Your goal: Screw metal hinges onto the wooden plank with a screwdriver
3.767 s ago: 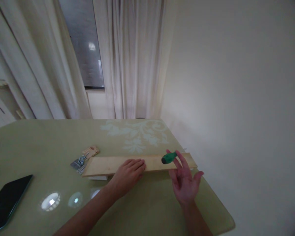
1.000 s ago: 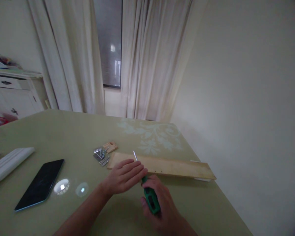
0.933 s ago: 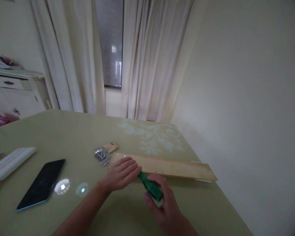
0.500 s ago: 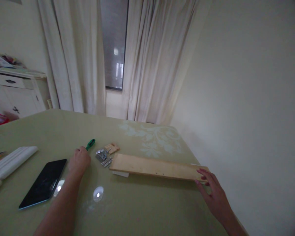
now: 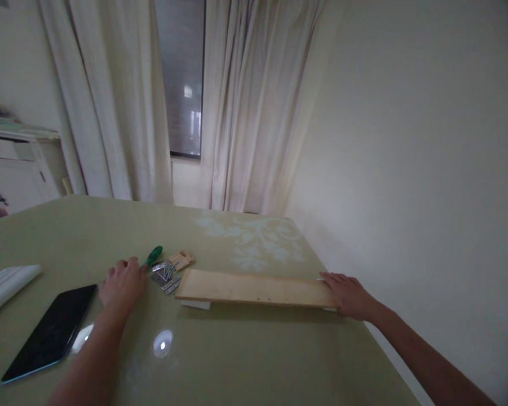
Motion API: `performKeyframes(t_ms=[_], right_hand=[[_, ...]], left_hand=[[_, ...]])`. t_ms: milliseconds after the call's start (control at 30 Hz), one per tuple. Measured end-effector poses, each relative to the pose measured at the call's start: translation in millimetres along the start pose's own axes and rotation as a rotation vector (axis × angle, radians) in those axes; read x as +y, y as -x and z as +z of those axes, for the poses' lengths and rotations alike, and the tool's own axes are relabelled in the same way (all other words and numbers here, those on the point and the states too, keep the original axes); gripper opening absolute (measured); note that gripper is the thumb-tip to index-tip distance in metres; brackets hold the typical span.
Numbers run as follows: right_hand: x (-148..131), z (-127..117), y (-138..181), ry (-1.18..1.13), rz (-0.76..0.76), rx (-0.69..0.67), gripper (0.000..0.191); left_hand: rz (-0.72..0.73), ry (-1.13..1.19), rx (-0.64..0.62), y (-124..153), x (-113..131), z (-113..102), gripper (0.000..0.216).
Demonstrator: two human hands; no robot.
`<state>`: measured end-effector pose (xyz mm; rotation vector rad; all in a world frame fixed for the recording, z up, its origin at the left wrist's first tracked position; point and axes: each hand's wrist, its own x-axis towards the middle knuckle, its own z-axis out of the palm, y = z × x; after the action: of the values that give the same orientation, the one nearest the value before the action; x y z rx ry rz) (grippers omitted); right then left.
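My left hand [image 5: 123, 282] is palm down on the table, its fingers curled at the lower end of a green-handled screwdriver [image 5: 154, 255]. The screwdriver's shaft is hidden under that hand. To the right, my right hand [image 5: 350, 295] is wrapped around the right end of a long wooden board [image 5: 254, 288], with its thumb out of sight. The board lies raised on a white block [image 5: 195, 304] under its left end and shows two small dark holes near its front edge. Metal hinges and screws [image 5: 166, 274] lie between the screwdriver and the board.
A small light wooden piece [image 5: 182, 259] lies behind the hardware. A dark tablet [image 5: 51, 332] and a long white object [image 5: 8, 287] are on the left of the green table [image 5: 254, 361]. A wall [image 5: 427, 169] stands close on the right, curtains [image 5: 257, 113] behind.
My right hand has gone from hovering fingers at the board's right end to closing around it. The screwdriver handle sits slightly closer to the hardware. The view has turned a little to the right.
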<state>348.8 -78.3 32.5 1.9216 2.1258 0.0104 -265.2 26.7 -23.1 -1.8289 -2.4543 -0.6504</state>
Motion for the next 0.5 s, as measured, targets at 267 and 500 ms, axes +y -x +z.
performKeyframes(t_ms=[267, 500], right_hand=[[11, -14, -36, 0.050, -0.142, -0.103, 0.075], [-14, -45, -95, 0.124, -0.279, -0.107, 0.076]], left_hand=[[0.886, 0.193, -0.379, 49, 115, -10, 0.084], [0.696, -0.092, -0.394, 111, 88, 2, 0.095]])
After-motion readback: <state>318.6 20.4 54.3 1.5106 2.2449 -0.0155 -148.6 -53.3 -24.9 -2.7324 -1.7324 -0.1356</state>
